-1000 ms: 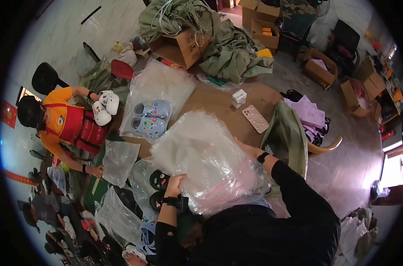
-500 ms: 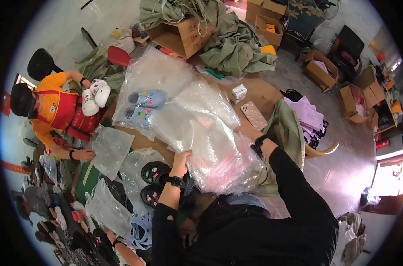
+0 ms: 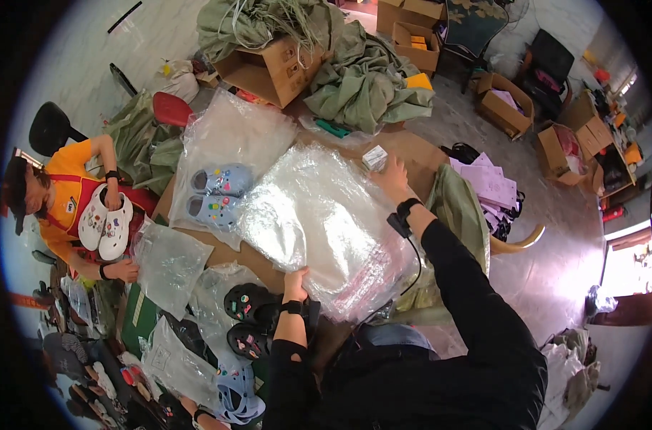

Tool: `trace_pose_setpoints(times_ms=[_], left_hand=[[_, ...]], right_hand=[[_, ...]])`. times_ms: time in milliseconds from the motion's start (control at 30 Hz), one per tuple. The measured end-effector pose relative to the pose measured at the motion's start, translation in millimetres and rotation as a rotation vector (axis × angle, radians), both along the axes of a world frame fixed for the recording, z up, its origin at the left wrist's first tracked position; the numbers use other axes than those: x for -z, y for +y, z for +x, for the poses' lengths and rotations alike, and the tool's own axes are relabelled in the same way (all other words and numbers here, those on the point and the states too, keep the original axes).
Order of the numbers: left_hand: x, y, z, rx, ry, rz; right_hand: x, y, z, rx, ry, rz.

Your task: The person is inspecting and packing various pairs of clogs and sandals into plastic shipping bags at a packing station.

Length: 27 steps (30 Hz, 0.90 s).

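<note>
A large clear plastic bag (image 3: 326, 229) with a pink-tinted strip lies spread in front of me. My left hand (image 3: 295, 287) is closed on its near left edge. My right hand (image 3: 392, 180) is over the bag's far right side, fingers stretched out, close to a small white box (image 3: 374, 158). To the bag's left, a pair of light blue clogs (image 3: 220, 193) with colourful charms rests on another clear bag (image 3: 222, 136). Black clogs with charms (image 3: 248, 322) sit on plastic beside my left wrist, and another blue pair (image 3: 238, 390) lies nearer.
At the left a co-worker (image 3: 89, 193) holds white clogs (image 3: 105, 222) and touches a clear bag (image 3: 172, 261). Beyond the table stand a cardboard box (image 3: 272, 72) and crumpled green sacks (image 3: 369, 86). Lilac packages (image 3: 487, 183) lie at the right. A cable (image 3: 417, 269) hangs near my right forearm.
My right hand has moved away from me toward the white box, and the bag lies flatter. The patterned phone case is now out of sight. The co-worker has lowered the white clogs.
</note>
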<state>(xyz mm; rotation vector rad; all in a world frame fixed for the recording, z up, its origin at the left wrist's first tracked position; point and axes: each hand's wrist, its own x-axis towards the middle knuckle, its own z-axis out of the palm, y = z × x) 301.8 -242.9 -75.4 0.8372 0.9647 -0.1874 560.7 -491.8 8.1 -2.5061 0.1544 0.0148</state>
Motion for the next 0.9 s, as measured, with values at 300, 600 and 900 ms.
trace_pose_setpoints(times_ms=[300, 600, 900], left_hand=[[13.6, 1.6, -10.2, 0.025, -0.081, 0.136], [53.2, 17.8, -26.9, 0.217, -0.169, 0.334], [36.5, -18.7, 5.8, 0.103, -0.061, 0.056]], right_hand=[[15.8, 14.2, 44.7, -0.162, 0.013, 0.075], [12.3, -25.3, 90.4, 0.037, -0.148, 0.055], [76.7, -126.8, 111.2, 0.017, -0.14, -0.304]])
